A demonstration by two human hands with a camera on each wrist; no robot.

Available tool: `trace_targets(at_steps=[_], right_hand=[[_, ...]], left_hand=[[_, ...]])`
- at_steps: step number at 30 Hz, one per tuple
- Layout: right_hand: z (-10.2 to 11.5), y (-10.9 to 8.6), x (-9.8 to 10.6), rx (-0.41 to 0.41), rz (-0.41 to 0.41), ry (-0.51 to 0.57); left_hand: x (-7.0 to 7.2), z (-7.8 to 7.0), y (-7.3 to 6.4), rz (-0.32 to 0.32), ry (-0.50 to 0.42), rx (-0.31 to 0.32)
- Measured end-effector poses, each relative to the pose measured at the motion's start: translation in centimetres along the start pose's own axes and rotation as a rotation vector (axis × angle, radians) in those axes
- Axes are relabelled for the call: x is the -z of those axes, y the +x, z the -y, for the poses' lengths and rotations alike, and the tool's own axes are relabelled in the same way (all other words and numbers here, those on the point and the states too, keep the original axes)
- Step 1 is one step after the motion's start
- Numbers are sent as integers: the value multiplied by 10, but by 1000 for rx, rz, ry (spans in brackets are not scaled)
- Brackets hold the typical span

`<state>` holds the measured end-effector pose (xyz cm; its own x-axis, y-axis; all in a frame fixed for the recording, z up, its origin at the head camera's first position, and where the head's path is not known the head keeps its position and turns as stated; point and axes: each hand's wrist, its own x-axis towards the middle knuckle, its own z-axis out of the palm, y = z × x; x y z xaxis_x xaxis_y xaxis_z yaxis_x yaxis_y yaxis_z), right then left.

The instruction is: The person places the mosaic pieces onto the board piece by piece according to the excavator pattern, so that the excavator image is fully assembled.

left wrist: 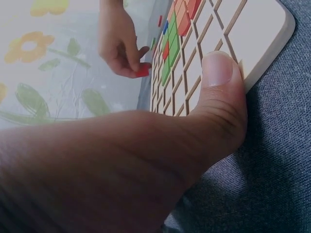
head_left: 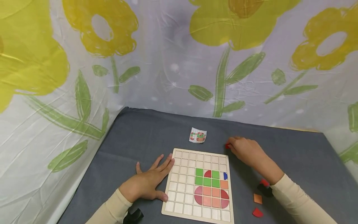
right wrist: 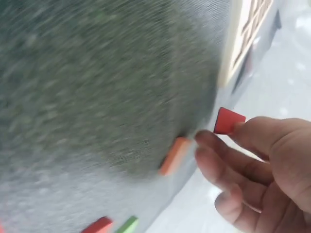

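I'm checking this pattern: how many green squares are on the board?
5. Two green squares flank a red piece on the board; three more sit side by side in the row directly beneath. None on the board looks hidden.

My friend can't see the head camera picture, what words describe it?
A person's right hand holds a small red piece near a wooden grid board; the left hand touches the board's left edge. Colored pieces sit in some squares, and a patterned card lies beyond, on dark cloth.
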<state>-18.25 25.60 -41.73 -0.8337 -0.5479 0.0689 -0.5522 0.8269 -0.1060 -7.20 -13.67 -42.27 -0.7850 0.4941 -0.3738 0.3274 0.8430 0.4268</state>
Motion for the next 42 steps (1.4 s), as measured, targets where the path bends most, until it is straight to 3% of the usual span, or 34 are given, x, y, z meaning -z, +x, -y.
trace_targets(at_steps=[8,14,25,32,42], right_hand=[[33,7,7,142,42,236],[55,12,8,243,33,281],[75,22,-2,228,81,335],[79,25,-7,221,149,397],[82,25,-7,214,181,393]], left_hand=[[-2,0,0,-7,0,0],[-1,-1,0,-4,-2,1],[-1,-2,-1,-13,5,-2],[0,-2,0,-7,8,3],[-1,-1,0,-10,8,3]])
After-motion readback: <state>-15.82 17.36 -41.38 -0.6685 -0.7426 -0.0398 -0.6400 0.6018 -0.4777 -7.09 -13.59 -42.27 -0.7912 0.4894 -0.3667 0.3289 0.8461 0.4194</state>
